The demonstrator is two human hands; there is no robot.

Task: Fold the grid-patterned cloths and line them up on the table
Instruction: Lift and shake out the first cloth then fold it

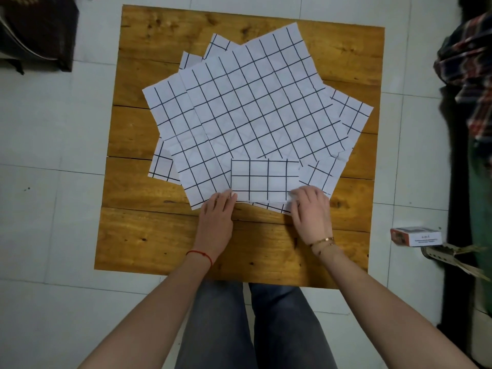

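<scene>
In the head view we look straight down at a brown wooden table (149, 230) that fills the middle of the frame. A pile of big white cloths with black grid lines (255, 102) lies spread out like a fan on the upper and middle part of the table, each one turned a little from the one under it. Their corners stick out at the left, the top and the right.

On the bottom edge of the pile, just below the middle of the frame, sits one small folded cloth (265, 179). It is a neat rectangle and lies on top of the big ones.

Our left hand (217, 217) has straight fingers, and its tips touch the bottom left corner of the folded cloth. Our right hand (310, 211) is at the bottom right corner, with its fingers bent down onto the cloth. We cannot tell if it pinches the corner or only presses on it. A red string is on the left wrist and a thin gold band is on the right wrist.

Grey trousers (266, 323) show at the bottom. A small box (415, 236) lies on the white tile floor (40, 209) at the right. A checked piece of clothing (468, 65) hangs at the upper right.
</scene>
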